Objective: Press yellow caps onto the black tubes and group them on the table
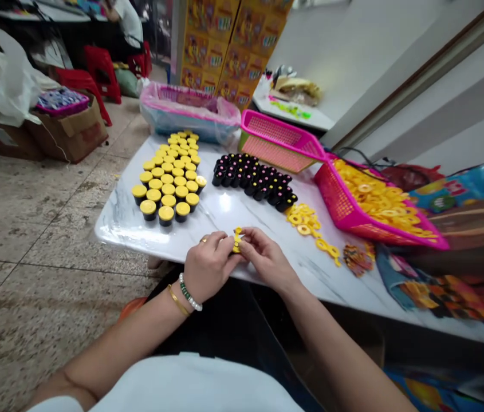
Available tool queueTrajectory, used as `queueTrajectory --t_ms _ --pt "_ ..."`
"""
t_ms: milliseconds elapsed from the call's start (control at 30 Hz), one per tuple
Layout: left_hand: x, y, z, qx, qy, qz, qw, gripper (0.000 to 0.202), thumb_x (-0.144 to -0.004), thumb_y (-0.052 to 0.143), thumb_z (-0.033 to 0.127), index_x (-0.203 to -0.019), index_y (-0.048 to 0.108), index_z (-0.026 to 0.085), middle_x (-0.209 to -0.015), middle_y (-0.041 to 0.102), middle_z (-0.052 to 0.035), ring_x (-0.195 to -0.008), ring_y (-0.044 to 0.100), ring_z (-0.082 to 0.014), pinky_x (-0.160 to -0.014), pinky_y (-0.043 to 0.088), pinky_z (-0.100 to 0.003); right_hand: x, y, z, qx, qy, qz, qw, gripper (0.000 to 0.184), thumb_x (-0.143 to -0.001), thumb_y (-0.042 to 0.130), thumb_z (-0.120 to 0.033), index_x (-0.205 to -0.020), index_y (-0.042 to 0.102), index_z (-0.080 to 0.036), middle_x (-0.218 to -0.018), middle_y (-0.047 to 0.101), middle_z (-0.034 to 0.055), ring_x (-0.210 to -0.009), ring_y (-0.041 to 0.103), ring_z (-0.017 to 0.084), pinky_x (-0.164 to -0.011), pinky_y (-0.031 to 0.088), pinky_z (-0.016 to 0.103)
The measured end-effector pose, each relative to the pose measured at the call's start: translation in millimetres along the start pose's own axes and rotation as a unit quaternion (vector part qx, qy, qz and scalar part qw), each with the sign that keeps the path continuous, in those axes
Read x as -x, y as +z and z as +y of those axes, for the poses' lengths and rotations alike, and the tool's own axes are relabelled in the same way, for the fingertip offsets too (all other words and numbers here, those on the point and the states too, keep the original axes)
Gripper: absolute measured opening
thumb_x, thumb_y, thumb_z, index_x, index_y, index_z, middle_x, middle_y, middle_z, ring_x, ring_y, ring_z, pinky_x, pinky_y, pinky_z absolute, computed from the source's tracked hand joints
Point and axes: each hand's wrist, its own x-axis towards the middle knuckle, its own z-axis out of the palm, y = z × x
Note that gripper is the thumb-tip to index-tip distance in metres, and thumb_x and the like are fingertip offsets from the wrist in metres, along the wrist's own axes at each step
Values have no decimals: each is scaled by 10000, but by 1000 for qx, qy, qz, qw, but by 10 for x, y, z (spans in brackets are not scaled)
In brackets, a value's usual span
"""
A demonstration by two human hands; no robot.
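At the table's near edge, my left hand (209, 263) and my right hand (267, 257) meet, fingers pinched from both sides round a small yellow plastic piece (237, 239). It has rounded ends, and fingers hide part of it. Past my left hand stand rows of black cups with yellow lids (168, 189). Farther out, straight ahead of my hands, small black pieces with pink or yellow dots (252, 177) are grouped closely. Loose yellow ring-shaped pieces (304, 220) lie to the right of my right hand.
A pink basket (338, 209) full of yellow pieces stands at the right, beside another pink basket (284, 134). A plastic-lined basket (190, 117) is at the table's far end. Patterned bags (460, 286) crowd the right side. A seated person (128, 26) is far back left.
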Motion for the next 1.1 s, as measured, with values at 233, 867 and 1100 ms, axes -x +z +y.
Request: queueTrajectory --t_ms 233,867,1100 --pt "-26 -7 -12 15 -38 -14 999 243 -849 683 336 -1007 556 203 -849 689 -9 -770 637 -193 -646 501 -296 -580 -301 -143 -45 152 -167 973 362 -699 773 -451 -799 669 -119 -617 609 20 -492 508 75 -367 306 157" --pt "0 61 48 19 -95 77 992 328 -923 518 297 -1195 404 153 -954 573 -73 -781 642 -183 -596 529 -261 -446 -9 -315 103 115 -185 971 286 -864 513 -496 -986 516 -237 -536 615 -58 -350 543 113 -385 410 202" --pt "-1 91 28 -25 -42 74 996 288 -929 486 251 -1188 437 135 -912 599 -84 -806 657 -202 -661 556 -294 -1133 421 -474 138 20 -90 986 229 -896 450 -470 -946 498 -251 -513 584 -67 -386 560 141 -404 430 245"
